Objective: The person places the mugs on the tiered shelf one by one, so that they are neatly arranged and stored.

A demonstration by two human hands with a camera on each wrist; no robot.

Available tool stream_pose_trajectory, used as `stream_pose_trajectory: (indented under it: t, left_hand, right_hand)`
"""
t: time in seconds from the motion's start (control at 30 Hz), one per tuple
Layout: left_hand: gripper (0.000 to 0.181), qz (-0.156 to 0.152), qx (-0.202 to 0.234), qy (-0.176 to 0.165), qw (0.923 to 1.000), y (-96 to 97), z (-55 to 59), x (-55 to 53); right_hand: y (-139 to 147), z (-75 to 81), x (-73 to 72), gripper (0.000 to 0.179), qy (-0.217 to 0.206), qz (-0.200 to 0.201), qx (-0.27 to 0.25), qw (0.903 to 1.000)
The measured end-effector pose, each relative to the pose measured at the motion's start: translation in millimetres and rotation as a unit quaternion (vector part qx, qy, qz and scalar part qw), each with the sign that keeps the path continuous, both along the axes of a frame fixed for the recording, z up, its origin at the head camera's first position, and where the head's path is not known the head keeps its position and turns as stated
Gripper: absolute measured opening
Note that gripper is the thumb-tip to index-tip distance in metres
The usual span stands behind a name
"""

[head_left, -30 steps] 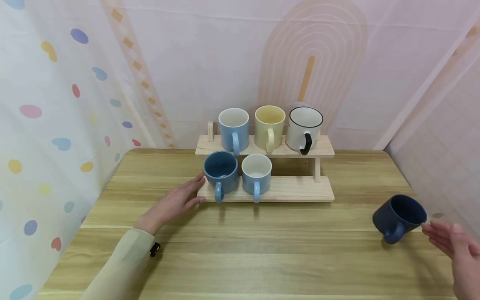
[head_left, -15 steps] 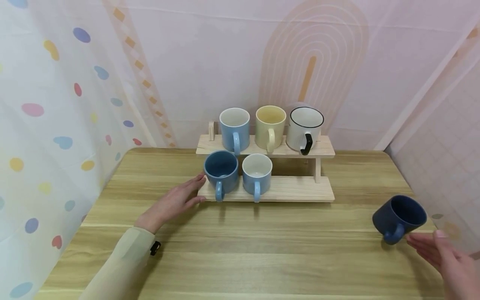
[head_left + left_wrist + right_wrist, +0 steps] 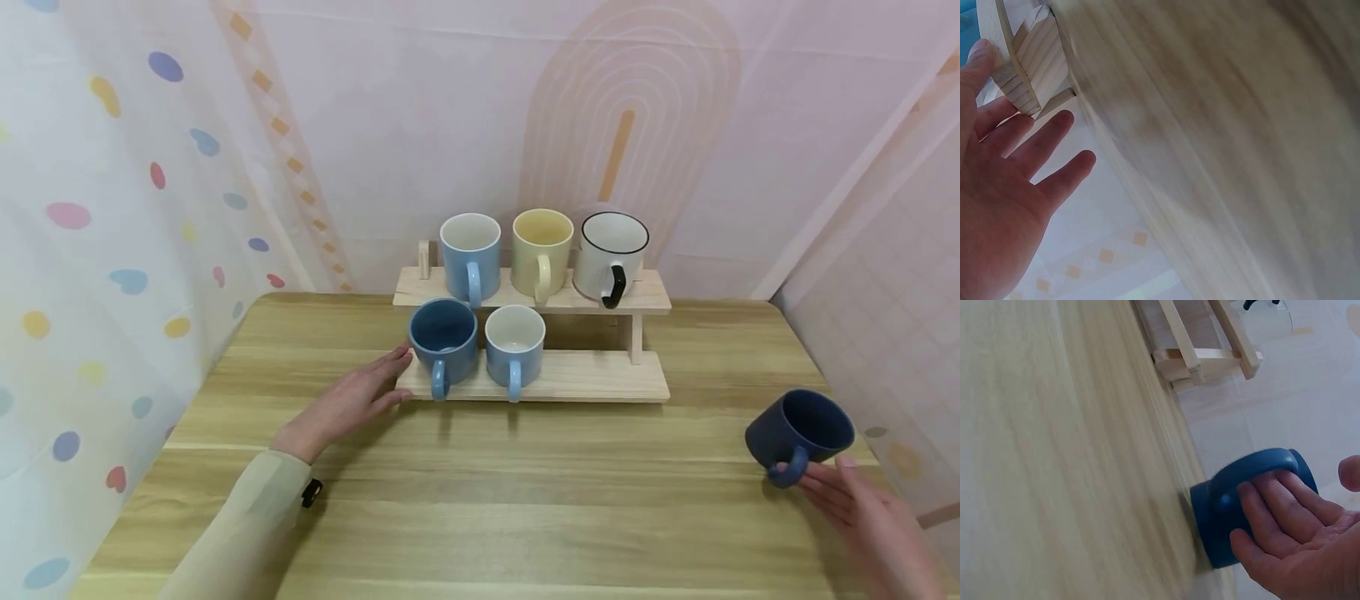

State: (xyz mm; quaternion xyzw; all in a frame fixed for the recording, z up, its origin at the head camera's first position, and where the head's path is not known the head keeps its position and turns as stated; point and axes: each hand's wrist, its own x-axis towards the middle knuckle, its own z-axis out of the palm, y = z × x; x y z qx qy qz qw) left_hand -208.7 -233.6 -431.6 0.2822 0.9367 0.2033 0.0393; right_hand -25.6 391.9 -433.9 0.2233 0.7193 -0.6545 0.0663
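Note:
A dark blue mug [image 3: 798, 432] stands on the table at the right, its handle toward the person. My right hand [image 3: 862, 508] reaches it from the front right. In the right wrist view, the extended fingers [image 3: 1282, 509] lie at the opening under the mug's handle [image 3: 1254, 464], with the thumb apart. My left hand [image 3: 348, 408] touches the left end of the wooden rack's lower shelf [image 3: 600, 375], fingers fairly straight. In the left wrist view, its thumb [image 3: 982, 59] rests against the shelf end. Beside it stands a medium blue mug [image 3: 444, 342].
A light blue mug [image 3: 514, 346] is also on the lower shelf. The rack's upper shelf [image 3: 420, 287] carries another light blue mug [image 3: 471, 254], a yellow mug [image 3: 542, 254] and a white mug [image 3: 611, 258] with black rim and handle. A patterned curtain [image 3: 375, 150] hangs behind the table.
My right hand has moved left from beside the dark blue mug to its handle. The mug has stayed in place. My left hand has kept its place at the rack.

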Motion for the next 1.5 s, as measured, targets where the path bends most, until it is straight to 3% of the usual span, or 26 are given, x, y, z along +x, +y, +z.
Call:
stream_pose_trajectory:
  t: [0.13,0.37,0.77,1.17,1.37,1.5]
  left_hand:
    - [0.071,0.001,-0.003,-0.001,1.0,0.0,-0.1,-0.2]
    - [0.072,0.004,-0.004,-0.007,1.0,0.7,1.0,0.3]
    - [0.073,0.01,0.0,-0.015,0.9998,1.2,2.3,1.3]
    - [0.072,0.011,-0.003,-0.013,0.9999,0.0,2.4,1.4]
    - [0.072,0.011,0.0,-0.016,0.9998,0.5,2.3,1.2]
    - [0.072,0.011,0.001,-0.016,0.9998,0.9,1.9,0.7]
  right_hand:
    - [-4,-4.6,1.5,0.045,0.06,0.031,-0.059,0.996]
    - [-10,-9.6,0.7,0.042,0.11,0.061,-0.074,0.9893]
    - [-15,-7.8,-3.6,0.036,0.079,0.015,-0.076,0.9939]
    - [-11,-16.3,2.1,0.029,0.15,-0.039,-0.101,0.9828]
    - [-17,-9.3,3.5,0.028,0.172,-0.059,-0.096,0.9788]
    - [-22,0.5,4.2,0.031,0.165,-0.068,-0.069,0.9815]
